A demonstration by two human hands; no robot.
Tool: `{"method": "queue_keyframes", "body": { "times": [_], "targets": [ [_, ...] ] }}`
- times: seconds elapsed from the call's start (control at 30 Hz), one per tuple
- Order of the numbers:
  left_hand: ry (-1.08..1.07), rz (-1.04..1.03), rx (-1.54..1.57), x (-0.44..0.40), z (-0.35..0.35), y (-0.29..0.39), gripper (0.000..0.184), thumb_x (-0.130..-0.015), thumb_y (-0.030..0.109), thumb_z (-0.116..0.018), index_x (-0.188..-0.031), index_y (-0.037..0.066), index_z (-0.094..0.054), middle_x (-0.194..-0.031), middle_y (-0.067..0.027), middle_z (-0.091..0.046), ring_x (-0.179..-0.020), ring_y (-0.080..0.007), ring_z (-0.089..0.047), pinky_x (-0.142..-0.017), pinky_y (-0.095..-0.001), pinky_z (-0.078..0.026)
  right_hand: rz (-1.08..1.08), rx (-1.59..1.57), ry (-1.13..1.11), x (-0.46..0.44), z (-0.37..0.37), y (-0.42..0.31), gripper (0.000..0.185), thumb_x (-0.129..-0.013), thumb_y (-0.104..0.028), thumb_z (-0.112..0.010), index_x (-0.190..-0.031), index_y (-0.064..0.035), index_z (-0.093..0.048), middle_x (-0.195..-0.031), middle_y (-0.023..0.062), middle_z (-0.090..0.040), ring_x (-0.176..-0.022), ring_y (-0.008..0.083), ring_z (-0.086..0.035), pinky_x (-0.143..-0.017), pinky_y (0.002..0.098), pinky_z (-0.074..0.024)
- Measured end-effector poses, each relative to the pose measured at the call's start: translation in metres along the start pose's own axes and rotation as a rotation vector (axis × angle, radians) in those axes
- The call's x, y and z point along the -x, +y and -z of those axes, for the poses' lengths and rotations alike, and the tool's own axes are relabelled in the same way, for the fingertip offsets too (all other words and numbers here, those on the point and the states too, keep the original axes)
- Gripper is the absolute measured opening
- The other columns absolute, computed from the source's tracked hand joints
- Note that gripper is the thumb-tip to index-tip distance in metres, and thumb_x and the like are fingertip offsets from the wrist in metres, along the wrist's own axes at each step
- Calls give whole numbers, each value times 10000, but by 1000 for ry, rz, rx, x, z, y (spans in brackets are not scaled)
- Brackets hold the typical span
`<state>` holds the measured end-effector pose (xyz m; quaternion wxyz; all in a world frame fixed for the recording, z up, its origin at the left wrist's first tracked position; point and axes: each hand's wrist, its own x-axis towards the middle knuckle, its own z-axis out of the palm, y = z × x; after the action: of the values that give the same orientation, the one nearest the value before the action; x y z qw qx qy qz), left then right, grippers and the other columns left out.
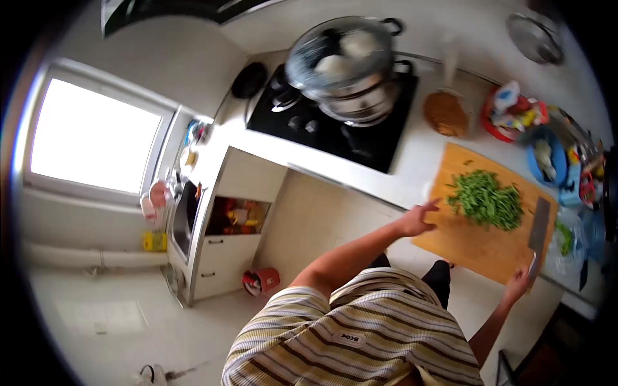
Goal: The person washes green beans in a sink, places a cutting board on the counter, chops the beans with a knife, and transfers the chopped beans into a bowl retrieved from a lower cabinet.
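A wooden cutting board point(470, 248) lies on the counter at the right, bearing a heap of chopped green vegetables point(487, 199). My left hand point(418, 219) is at the board's left edge, fingers spread and holding nothing, a short way from the greens. By the board's right side, my right hand point(517, 283) grips the handle of a cleaver point(539, 226). Its broad blade rests flat along the right part of the board, beside the heap.
A lidded steamer pot point(360, 96) stands on the black gas stove point(360, 145). Behind the board are a brown woven item point(445, 114), a red basket of packets point(492, 125) and a blue bowl point(532, 164). A plastic bag with greens point(565, 248) lies right of the board.
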<state>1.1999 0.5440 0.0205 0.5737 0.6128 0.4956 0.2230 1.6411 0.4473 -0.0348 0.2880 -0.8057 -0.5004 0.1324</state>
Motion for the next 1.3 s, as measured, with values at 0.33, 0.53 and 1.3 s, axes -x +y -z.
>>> {"method": "queue_keyframes", "body": {
  "times": [0.33,0.53,1.3],
  "targets": [
    [-196,-136,-118,78,19,-67,613,-732,140,-661,-1302,39,-460,-1267,-198,-516,-1193,-339,-474,-1024,-379,-361,306,-159,-149,154,-107,-223,66,-741,-92,-652,-724,-36,-621,-701,147,-618,-675,354,-587,-622,417,-471],
    [-444,21,-352,109,8,-102,493,-769,158,-662,-1243,88,-546,-1249,-159,-547,-1177,-253,-503,-988,-342,-383,-123,-187,-195,219,-143,-169,97,-775,-151,-602,-770,-69,-654,-726,126,-651,-718,308,-633,-661,397,-508],
    [-176,-19,-348,-93,-189,-242,541,-801,108,-562,-1317,201,-431,-1386,-12,-360,-1182,-219,-416,-971,-463,-350,-785,-1137,190,348,-364,9,233,-860,-252,-557,-975,-72,-649,-931,95,-666,-908,246,-622,-798,354,-491]
  ]
}}
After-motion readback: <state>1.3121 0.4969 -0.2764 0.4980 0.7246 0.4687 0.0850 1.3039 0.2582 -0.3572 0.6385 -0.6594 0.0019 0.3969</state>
